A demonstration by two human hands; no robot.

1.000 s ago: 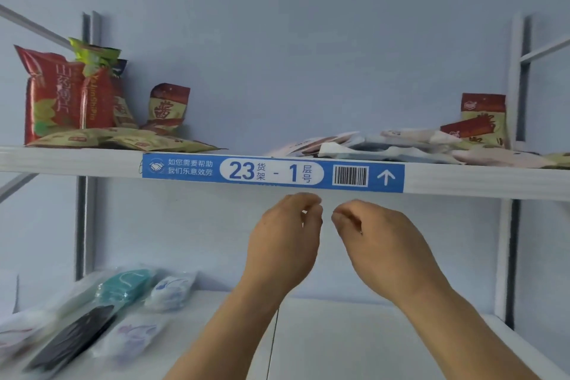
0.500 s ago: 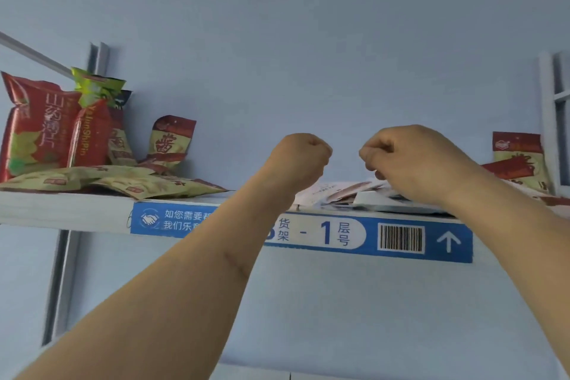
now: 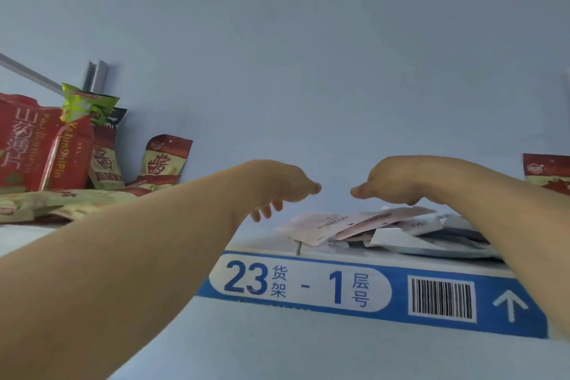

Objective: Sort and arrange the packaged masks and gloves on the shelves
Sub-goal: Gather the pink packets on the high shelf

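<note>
A loose pile of flat white and pink packets [image 3: 364,227] lies on the top shelf [image 3: 268,251], just behind its front edge. My left hand [image 3: 277,187] is stretched over the shelf to the left of the pile, palm down, fingers hanging relaxed, holding nothing. My right hand [image 3: 398,180] hovers just above the pile, palm down, thumb pointing left; its fingers are hidden behind the hand and I cannot see whether they touch a packet. The two thumbs point at each other with a small gap between them.
Red and yellow snack bags [image 3: 46,151] stand and lie at the shelf's left end, and another snack bag [image 3: 547,173] stands at the far right. A blue label [image 3: 370,290] reading 23-1 runs along the shelf front. A pale wall is behind.
Both hands rose from below the shelf edge to over the top shelf and uncurled from fists to palm-down. The camera tilted up, so the lower shelf left the view.
</note>
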